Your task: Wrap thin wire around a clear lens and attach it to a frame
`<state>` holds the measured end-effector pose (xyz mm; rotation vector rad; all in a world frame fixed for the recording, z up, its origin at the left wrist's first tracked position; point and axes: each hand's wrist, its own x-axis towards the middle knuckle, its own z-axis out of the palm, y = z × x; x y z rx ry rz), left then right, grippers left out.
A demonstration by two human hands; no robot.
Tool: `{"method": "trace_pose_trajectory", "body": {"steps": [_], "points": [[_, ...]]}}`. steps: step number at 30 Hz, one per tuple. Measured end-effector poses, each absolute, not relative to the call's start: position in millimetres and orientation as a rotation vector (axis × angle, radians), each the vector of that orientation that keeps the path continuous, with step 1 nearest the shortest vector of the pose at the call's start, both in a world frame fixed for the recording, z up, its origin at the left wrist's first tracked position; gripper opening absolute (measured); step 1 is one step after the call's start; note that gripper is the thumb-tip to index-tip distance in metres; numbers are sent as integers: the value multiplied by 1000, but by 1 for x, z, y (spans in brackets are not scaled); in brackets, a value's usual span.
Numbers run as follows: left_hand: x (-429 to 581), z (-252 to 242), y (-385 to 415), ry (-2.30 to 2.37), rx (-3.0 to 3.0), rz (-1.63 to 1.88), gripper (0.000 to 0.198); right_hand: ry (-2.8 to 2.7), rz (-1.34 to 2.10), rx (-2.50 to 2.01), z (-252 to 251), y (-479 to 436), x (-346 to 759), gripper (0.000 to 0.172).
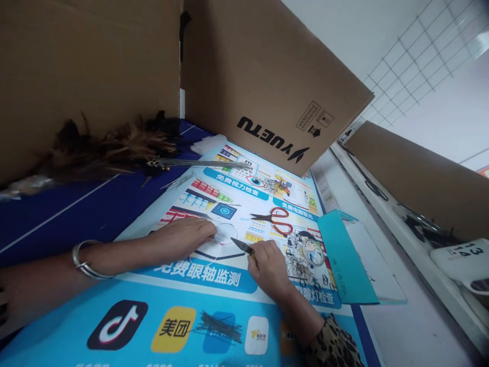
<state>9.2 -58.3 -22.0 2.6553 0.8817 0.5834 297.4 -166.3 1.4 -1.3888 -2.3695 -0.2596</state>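
Observation:
My left hand (181, 238), a silver bangle on its wrist, rests on a printed poster (214, 306) with its fingertips pinched on the edge of a thin wire ring (226, 233). My right hand (267, 267) is closed around small dark pliers (242, 247), whose tip points at the ring's lower right edge. A bit of red shows on the ring near the fingers.
Red-handled scissors (275, 220) lie just beyond. A pile of small metal rings (301, 265) sits right of my right hand, dark wires (217, 326) lie near me, a teal folder (344, 260) lies at right. Feathers (114, 145) and cardboard boxes (267, 76) stand behind.

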Motion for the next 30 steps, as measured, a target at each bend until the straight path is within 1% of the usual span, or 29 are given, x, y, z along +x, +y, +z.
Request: {"method": "trace_pose_trajectory", "body": {"steps": [6,7,10,12,16,19,30], "points": [[7,-32,-56,783,2636,605,22,-2405,-244,-1345,-2,-165,301,19],[6,-34,-55,757,2634,617,23,-2418,-233,-1332,-2,-165,302,21],[2,-41,-53,658,2672,638,34,-2444,-222,-1315,-2,-166,304,31],[1,-43,-51,600,2699,644,35,-2452,-213,-1328,0,-166,304,34],[1,-40,-50,593,2697,680,30,-2462,-185,-1360,2,-166,302,32],[3,-38,-49,616,2688,661,31,-2467,-192,-1362,2,-166,300,30],[2,-28,-53,608,2617,640,27,-2507,-205,-1384,8,-165,297,30]]}}
